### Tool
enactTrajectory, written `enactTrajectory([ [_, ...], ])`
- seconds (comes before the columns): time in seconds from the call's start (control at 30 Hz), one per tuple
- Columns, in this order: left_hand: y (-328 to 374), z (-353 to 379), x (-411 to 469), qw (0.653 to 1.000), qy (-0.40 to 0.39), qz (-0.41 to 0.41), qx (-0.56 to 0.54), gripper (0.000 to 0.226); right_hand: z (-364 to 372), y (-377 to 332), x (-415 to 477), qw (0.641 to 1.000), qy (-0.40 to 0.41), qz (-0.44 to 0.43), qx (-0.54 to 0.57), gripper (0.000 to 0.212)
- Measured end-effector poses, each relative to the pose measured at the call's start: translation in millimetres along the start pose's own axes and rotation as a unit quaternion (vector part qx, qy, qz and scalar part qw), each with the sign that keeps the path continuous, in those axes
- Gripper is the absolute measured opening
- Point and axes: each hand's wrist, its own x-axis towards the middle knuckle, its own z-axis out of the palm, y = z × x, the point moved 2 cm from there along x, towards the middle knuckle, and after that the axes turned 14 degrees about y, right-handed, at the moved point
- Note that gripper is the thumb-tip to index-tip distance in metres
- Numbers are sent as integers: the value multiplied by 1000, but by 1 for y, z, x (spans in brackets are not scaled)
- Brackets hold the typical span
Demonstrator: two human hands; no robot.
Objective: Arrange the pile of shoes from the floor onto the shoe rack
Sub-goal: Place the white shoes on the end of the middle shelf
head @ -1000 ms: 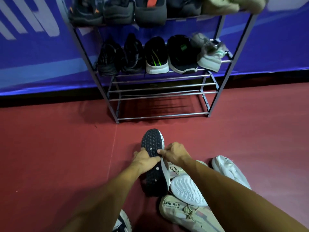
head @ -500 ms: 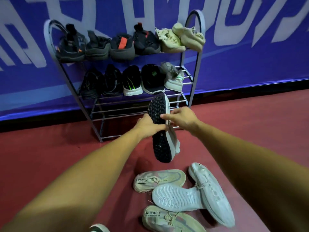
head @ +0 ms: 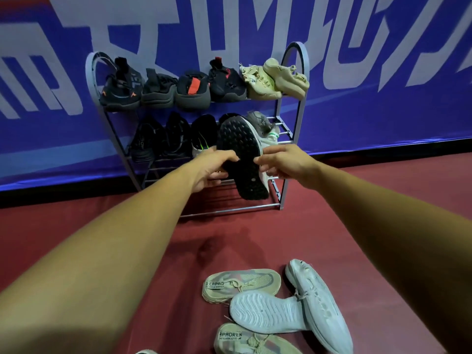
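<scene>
head view: we are holding the black-soled shoe (head: 242, 154) sole-up in the air, our left hand (head: 212, 167) gripping its left edge, our right hand (head: 283, 162) pinching its right edge, before the right end of the shoe rack (head: 229, 210); pale shoes (head: 268, 312) are lying on the floor (head: 51, 221).

Sports hall: red floor (head: 51, 218), blue banner (head: 383, 111)

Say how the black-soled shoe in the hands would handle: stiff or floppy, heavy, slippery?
Probably light: the left hand and right hand hold the shoe at its middle alone. Likely fairly stiff: both unsupported ends look straight, with no droop. The knobbly tread should grip rather than slip.
</scene>
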Motion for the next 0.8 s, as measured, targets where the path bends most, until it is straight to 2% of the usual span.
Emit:
enactTrajectory([
  [0.1,10,-5,-11,1000,-1,0,-26,10,-4,2,-7,999,11,46,20,11],
  [0.23,14,-15,-16,998,-11,2,-61,32,-8,3,-11,987,12,101,121,22],
  [0.3,13,-20,-18,997,-6,-9,-78,24,-8,2,-13,980,6,121,158,20],
  [0.37,10,-23,-18,996,0,-12,-86,7,-7,1,-15,981,-2,116,155,28],
  [0.47,5,-22,-20,997,-16,-5,-79,8,-4,-1,-17,974,14,127,188,39],
  [0.5,5,-21,-22,996,-22,-5,-86,8,-2,-1,-18,968,22,133,210,39],
  [0.57,8,-20,-26,993,-29,2,-113,5,1,-6,-20,958,26,127,256,25],
  [0.63,13,-22,-28,988,-30,7,-154,19,5,-12,-22,953,17,111,280,9],
  [0.73,17,-26,-26,979,-6,4,-202,39,12,-16,-23,949,17,112,295,17],
  [0.8,16,-26,-24,975,15,4,-221,28,15,-16,-21,945,33,117,304,21],
])
